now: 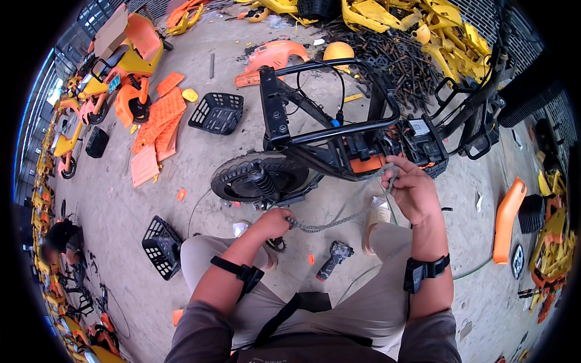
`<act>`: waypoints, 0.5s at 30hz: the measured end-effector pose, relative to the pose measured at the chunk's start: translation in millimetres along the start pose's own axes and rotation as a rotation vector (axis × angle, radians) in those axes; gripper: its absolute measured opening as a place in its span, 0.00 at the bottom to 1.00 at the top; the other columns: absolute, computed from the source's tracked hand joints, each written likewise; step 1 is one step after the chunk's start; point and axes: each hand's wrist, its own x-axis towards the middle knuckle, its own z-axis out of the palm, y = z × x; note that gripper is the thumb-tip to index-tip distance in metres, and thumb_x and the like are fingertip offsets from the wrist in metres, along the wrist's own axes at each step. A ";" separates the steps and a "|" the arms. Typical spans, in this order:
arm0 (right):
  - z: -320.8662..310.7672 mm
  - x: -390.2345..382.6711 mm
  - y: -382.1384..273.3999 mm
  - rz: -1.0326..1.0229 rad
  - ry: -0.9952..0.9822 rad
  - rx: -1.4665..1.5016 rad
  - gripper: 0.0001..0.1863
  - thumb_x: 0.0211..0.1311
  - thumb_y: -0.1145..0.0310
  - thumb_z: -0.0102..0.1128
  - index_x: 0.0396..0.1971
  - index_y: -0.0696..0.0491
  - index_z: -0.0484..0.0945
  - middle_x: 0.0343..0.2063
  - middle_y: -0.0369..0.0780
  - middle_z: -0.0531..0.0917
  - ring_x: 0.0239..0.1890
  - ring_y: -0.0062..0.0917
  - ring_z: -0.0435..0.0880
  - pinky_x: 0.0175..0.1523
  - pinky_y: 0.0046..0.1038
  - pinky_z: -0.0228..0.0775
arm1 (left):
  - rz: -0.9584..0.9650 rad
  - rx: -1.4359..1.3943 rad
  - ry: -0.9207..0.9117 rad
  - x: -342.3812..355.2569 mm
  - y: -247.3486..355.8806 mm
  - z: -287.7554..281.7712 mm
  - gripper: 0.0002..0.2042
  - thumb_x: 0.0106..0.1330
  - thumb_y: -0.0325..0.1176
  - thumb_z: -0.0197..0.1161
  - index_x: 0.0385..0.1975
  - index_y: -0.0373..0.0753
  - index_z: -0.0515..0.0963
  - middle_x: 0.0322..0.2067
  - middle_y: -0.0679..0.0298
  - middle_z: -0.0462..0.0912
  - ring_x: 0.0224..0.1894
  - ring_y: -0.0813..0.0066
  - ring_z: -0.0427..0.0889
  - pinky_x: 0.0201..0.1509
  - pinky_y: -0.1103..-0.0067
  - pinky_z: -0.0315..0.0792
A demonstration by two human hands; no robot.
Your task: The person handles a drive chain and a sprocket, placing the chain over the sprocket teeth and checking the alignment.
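Stretching, grey chain (318, 228): held up in a slack sag above the concrete floor (196, 158), just off the near edge of the rear wheel (233, 175); apparently touching neither.
Left hand (276, 222): curled closed about the lower stretch of chain, beside the wheel.
Right hand (413, 189): thumb and fingertips pinching the upper stretch, near the orange panel (367, 164) under the black frame (276, 112).
Chain care: by judgement, best kept under light, even tension; links turned flat, twists worked out with the pinching fingertips before any firm pull.
Green cord (392, 209): hanging close below the pinch; probably wise to keep separate from the links.
Power tool (334, 260): lying on the floor between the legs; sensibly kept clear of a dropped end.
Toothed part (276, 244): partly covered near the left leg; full outline not to be told.
Chain ends: masked by the fingers; single run or loop, cannot tell.
Wheel hub: largely blocked by the shock absorber (262, 181).
Floor, near edge: cut off behind lap and forearms.
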 end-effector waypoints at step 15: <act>11.9 -5.7 -1.3 0.046 -0.028 -0.197 0.26 0.59 0.83 0.44 0.60 0.63 0.63 0.47 0.52 0.81 0.24 0.20 0.74 0.20 0.16 0.60 | 0.033 0.243 0.093 15.4 -25.7 11.6 0.15 0.54 0.30 0.59 0.42 0.45 0.84 0.37 0.52 0.85 0.43 0.53 0.82 0.49 0.67 0.75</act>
